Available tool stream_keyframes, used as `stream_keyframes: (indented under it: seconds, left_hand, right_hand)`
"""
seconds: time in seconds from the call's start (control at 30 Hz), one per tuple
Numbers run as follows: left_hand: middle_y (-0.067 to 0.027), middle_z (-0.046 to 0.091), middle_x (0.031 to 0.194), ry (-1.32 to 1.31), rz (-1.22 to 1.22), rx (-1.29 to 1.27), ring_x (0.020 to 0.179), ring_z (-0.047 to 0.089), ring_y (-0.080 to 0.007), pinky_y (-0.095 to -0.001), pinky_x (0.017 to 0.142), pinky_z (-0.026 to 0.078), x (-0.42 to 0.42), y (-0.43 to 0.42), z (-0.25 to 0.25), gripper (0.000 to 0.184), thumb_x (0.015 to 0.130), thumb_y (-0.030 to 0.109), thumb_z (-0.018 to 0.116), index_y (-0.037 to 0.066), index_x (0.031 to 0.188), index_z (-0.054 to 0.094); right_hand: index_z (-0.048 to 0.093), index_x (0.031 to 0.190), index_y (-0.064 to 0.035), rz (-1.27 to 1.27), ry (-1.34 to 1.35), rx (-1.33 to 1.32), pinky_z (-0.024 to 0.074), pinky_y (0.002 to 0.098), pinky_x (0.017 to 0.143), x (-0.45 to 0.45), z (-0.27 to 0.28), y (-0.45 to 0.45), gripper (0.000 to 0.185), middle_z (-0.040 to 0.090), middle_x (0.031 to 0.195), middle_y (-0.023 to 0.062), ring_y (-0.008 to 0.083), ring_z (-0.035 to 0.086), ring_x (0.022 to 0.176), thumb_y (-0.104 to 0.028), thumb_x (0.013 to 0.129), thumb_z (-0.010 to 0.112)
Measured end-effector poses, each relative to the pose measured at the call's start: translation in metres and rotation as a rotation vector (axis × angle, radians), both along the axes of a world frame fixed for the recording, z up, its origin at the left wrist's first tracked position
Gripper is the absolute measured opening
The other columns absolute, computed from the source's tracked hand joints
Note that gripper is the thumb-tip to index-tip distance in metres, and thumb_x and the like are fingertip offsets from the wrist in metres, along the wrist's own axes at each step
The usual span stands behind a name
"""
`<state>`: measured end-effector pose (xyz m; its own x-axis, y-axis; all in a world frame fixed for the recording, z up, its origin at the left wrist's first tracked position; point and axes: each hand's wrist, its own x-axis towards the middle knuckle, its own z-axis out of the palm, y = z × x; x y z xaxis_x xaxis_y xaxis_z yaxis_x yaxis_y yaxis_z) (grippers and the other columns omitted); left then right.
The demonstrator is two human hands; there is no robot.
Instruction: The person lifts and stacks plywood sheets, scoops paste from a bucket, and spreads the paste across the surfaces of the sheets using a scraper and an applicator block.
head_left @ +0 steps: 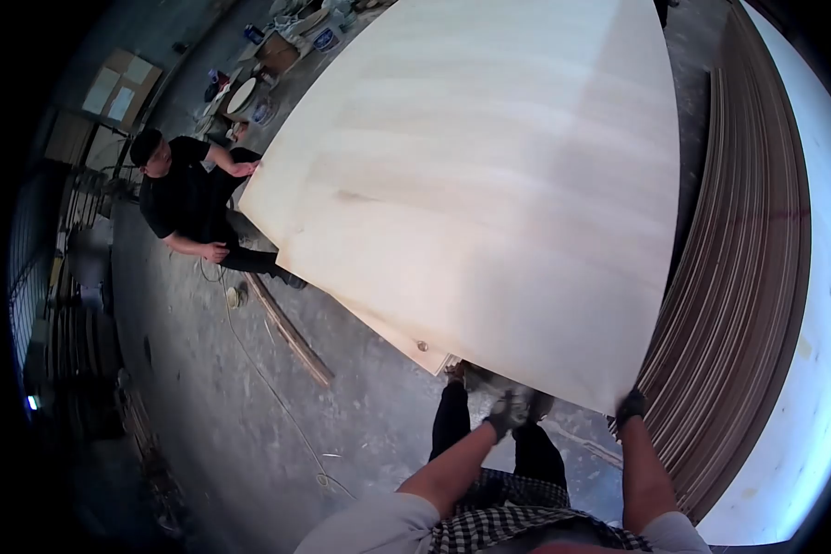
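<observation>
A large pale plywood sheet point(489, 212) spreads out in front of me, its near edge close to my body. My right hand point(631, 407), in a dark glove, grips the near right corner of this sheet. Just below the near edge is my left hand point(510, 415), also gloved; it is blurred and its fingers do not show clearly. Under the left part of the sheet, the edge of another board point(406, 343) with a knot sticks out.
A co-worker point(189, 198) in black crouches at the sheet's far left corner, one hand at its edge. To the right stands a tall stack of boards point(739, 268) with a white top sheet point(803, 406). A wooden strip point(291, 332) and a cable point(277, 388) lie on the concrete floor.
</observation>
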<state>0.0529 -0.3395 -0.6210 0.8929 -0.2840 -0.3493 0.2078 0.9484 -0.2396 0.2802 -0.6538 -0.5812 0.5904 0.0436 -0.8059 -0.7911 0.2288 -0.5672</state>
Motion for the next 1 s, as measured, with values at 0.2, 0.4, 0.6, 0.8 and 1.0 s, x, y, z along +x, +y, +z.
stream_keyframes:
  seconds: [0.2, 0.4, 0.6, 0.8, 1.0]
  left_hand:
    - [-0.0056, 0.025, 0.147, 0.465, 0.263, 0.719, 0.133, 0.027, -0.0266, -0.0451, 0.109, 0.021, -0.073, 0.263, -0.043, 0.105, 0.066, 0.085, 0.034, 0.015, 0.143, 0.024]
    - [-0.0101, 0.043, 0.132, 0.926, 0.388, 0.688, 0.118, 0.042, -0.0343, -0.055, 0.093, 0.036, 0.019, 0.394, 0.072, 0.071, 0.084, 0.067, 0.038, 0.016, 0.134, 0.035]
    - [-0.0075, 0.046, 0.134, 0.838, 0.327, 0.804, 0.12, 0.044, -0.0319, -0.0527, 0.096, 0.038, -0.025, 0.43, 0.077, 0.068, 0.09, 0.063, 0.025, 0.012, 0.135, 0.039]
    - [-0.0087, 0.047, 0.133, 0.905, 0.282, 0.89, 0.118, 0.047, -0.031, -0.0505, 0.095, 0.041, -0.075, 0.424, 0.059, 0.07, 0.09, 0.063, 0.026, 0.011, 0.136, 0.037]
    - [-0.0092, 0.055, 0.124, 0.739, 0.295, 0.58, 0.113, 0.052, -0.0277, -0.0416, 0.09, 0.046, -0.083, 0.384, 0.144, 0.065, 0.093, 0.056, 0.029, 0.004, 0.129, 0.044]
  right_hand:
    - [0.055, 0.12, -0.0068, -0.045, -0.038, -0.017, 0.0417, 0.04, 0.093, 0.029, -0.011, -0.039, 0.049, 0.061, 0.115, 0.0073, 0.0282, 0.056, 0.101, -0.044, 0.093, 0.038]
    - [0.058, 0.113, -0.0055, 0.049, 0.002, -0.37, 0.042, 0.038, 0.087, 0.0, 0.067, -0.013, 0.044, 0.062, 0.106, 0.0062, 0.0247, 0.055, 0.094, -0.041, 0.094, 0.038]
    - [0.055, 0.117, -0.0049, -0.155, -0.114, -0.182, 0.0382, 0.0338, 0.093, -0.107, 0.153, 0.004, 0.043, 0.059, 0.114, 0.0072, 0.0233, 0.053, 0.102, -0.038, 0.096, 0.038]
    - [0.051, 0.123, -0.0032, 0.076, -0.043, -1.135, 0.044, 0.0398, 0.088, -0.174, 0.267, 0.012, 0.044, 0.055, 0.121, 0.013, 0.0292, 0.056, 0.101, -0.036, 0.095, 0.04]
    - [0.049, 0.125, -0.003, 0.28, -0.189, -1.628, 0.0455, 0.0431, 0.085, -0.21, 0.355, -0.014, 0.045, 0.055, 0.122, 0.0157, 0.0314, 0.057, 0.1, -0.035, 0.095, 0.04]
